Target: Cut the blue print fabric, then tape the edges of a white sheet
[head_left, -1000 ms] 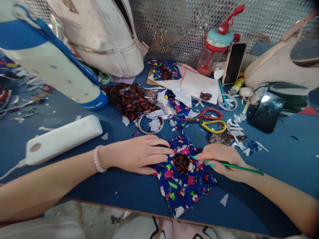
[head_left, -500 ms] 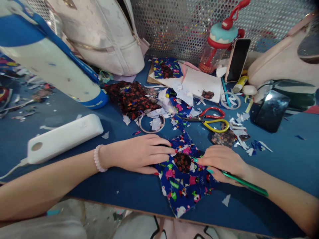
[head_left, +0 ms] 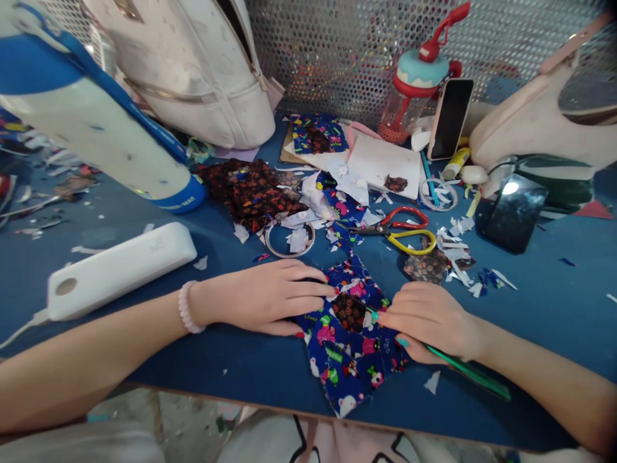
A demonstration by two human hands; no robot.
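Note:
A blue cartoon-print cloth piece (head_left: 344,366) lies on the table near its front edge, with a dark floral patch (head_left: 349,312) on its upper half. My left hand (head_left: 267,297) rests flat on the cloth's left side, fingers stretched out, fingertips beside the patch. In my right hand (head_left: 431,318) is a slim green tool that looks like tweezers (head_left: 475,372). Its back end sticks out below my wrist, and its tip reaches the patch's right edge. My curled fingers hide the tool's middle and cover part of the cloth.
Red-and-yellow-handled scissors (head_left: 402,231) and a tape roll (head_left: 290,240) lie just beyond the cloth, among scraps and dark floral fabric (head_left: 255,193). A white power bank (head_left: 123,270) and a large bottle (head_left: 110,128) stand left. A black phone (head_left: 515,215) lies right.
The whole view has shifted slightly. My right hand's tool tip has moved a little at the patch's right edge, and its back end points lower. My left hand stays on the cloth.

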